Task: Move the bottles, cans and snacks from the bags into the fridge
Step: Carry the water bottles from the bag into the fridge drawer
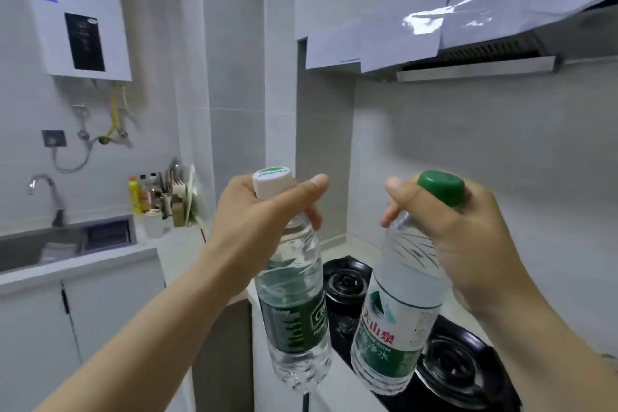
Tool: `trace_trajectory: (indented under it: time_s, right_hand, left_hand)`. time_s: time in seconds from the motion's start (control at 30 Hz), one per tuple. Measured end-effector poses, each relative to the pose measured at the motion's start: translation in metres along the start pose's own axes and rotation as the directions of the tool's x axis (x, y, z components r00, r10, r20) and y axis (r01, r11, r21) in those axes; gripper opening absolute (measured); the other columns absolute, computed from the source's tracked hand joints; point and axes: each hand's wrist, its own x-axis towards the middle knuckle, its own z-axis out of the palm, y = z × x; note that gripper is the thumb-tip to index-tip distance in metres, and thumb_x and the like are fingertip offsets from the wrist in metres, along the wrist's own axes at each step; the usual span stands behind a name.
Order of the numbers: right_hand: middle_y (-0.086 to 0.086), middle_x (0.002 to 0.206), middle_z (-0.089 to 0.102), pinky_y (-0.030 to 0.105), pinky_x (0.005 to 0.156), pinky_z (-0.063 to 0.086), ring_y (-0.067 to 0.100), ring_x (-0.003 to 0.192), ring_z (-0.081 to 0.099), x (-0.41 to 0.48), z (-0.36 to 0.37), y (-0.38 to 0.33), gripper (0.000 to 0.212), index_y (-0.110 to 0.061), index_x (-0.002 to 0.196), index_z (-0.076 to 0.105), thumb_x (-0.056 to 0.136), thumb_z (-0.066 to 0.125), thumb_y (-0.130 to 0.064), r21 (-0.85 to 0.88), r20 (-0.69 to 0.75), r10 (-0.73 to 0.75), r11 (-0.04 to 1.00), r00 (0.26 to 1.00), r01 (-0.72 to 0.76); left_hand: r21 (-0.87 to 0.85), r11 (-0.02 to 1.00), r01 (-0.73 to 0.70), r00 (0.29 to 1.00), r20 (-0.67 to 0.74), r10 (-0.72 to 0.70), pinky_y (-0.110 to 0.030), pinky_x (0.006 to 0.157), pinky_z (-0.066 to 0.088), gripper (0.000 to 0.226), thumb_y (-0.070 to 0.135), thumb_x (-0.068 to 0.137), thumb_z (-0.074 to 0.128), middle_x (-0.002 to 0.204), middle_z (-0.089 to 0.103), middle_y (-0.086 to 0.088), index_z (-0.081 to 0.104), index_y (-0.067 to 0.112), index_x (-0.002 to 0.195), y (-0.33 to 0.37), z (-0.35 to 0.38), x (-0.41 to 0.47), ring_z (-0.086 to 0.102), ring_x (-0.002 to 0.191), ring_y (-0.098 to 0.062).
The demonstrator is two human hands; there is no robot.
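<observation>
Left hand (pixel 264 211) grips white-capped water bottle (pixel 294 304) by its neck; right hand (pixel 451 234) grips green-capped water bottle (pixel 398 321) likewise; both hang above black gas hob (pixel 448 368).

Left grip (pixel 254 221) and right grip (pixel 444 244) are bare hands with short thumbnails (pixel 319 181), forearms (pixel 150 328) bare too.
</observation>
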Motion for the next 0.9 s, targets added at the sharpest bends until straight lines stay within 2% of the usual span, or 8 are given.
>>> trace_trajectory:
  time_s: [0.17,0.27,0.43,0.57,0.67,0.73,0.8,0.9]
  right_hand:
    - [-0.005,0.057,0.061,0.032,0.069,0.043,0.01,0.059,0.059,0.027,0.076,-0.005,0.036,-0.009,0.062,0.064,0.085,0.067,-0.035,0.141,0.157,-0.033,0.99,0.987,0.01]
    - [-0.001,0.06,0.064,0.038,0.071,0.046,0.016,0.062,0.061,0.037,0.119,-0.008,0.036,-0.01,0.063,0.064,0.084,0.067,-0.038,0.215,0.249,-0.066,0.977,0.966,0.011]
    - [0.003,0.064,0.066,0.033,0.073,0.045,0.016,0.066,0.064,0.052,0.188,-0.01,0.035,-0.014,0.059,0.065,0.079,0.063,-0.043,0.345,0.386,-0.13,0.938,0.913,-0.013]
    - [0.006,0.068,0.069,0.042,0.084,0.051,0.022,0.073,0.066,0.064,0.236,-0.015,0.037,-0.011,0.063,0.067,0.079,0.061,-0.044,0.443,0.499,-0.221,0.896,0.838,-0.027]
    - [0.005,0.071,0.07,0.044,0.088,0.051,0.021,0.077,0.067,0.071,0.269,-0.023,0.037,-0.01,0.065,0.068,0.079,0.061,-0.044,0.528,0.559,-0.298,0.848,0.774,-0.055]
    - [0.004,0.071,0.071,0.043,0.088,0.052,0.02,0.078,0.067,0.074,0.291,-0.03,0.036,-0.012,0.064,0.069,0.078,0.062,-0.044,0.58,0.6,-0.339,0.808,0.725,-0.103]
    - [0.004,0.07,0.071,0.039,0.085,0.053,0.019,0.078,0.068,0.073,0.313,-0.037,0.032,-0.014,0.063,0.068,0.078,0.067,-0.043,0.622,0.636,-0.384,0.768,0.67,-0.151]
    - [0.003,0.069,0.071,0.031,0.08,0.053,0.016,0.075,0.069,0.064,0.341,-0.048,0.027,-0.017,0.066,0.067,0.081,0.071,-0.039,0.667,0.679,-0.454,0.709,0.576,-0.228]
  left_hand:
    - [0.108,0.994,0.005,0.992,-0.125,0.008,-0.042,0.071,0.054,0.036,0.045,0.07,0.07,0.067,0.071,-0.012,0.069,0.011,0.056,-0.004,-0.074,0.005,0.064,0.063,-0.028]
    - [0.168,0.985,0.026,0.979,-0.203,0.009,-0.041,0.074,0.057,0.037,0.044,0.072,0.075,0.066,0.071,-0.009,0.068,0.01,0.058,-0.002,-0.11,0.001,0.067,0.068,-0.032]
    - [0.22,0.972,0.083,0.933,-0.359,0.002,-0.03,0.068,0.056,0.029,0.039,0.068,0.069,0.062,0.069,-0.008,0.067,0.012,0.057,0.007,-0.158,-0.008,0.066,0.061,-0.02]
    - [0.305,0.94,0.155,0.859,-0.512,0.024,-0.034,0.071,0.052,0.03,0.041,0.068,0.069,0.064,0.069,-0.009,0.068,0.013,0.057,0.014,-0.19,-0.019,0.065,0.062,-0.02]
    - [0.356,0.912,0.202,0.78,-0.622,0.069,-0.034,0.071,0.054,0.038,0.039,0.069,0.078,0.067,0.069,-0.012,0.068,0.002,0.069,0.018,-0.206,-0.029,0.066,0.064,-0.02]
    - [0.399,0.879,0.261,0.724,-0.683,0.094,-0.032,0.069,0.053,0.036,0.038,0.073,0.076,0.067,0.069,-0.012,0.068,0.003,0.068,0.023,-0.215,-0.037,0.065,0.062,-0.017]
    - [0.414,0.853,0.318,0.661,-0.742,0.114,-0.036,0.072,0.053,0.029,0.036,0.076,0.074,0.066,0.07,-0.01,0.068,0.012,0.061,0.029,-0.221,-0.048,0.065,0.063,-0.018]
    - [0.429,0.815,0.39,0.564,-0.811,0.157,-0.04,0.074,0.054,0.029,0.039,0.073,0.073,0.067,0.07,-0.01,0.069,0.013,0.06,0.038,-0.226,-0.068,0.066,0.065,-0.021]
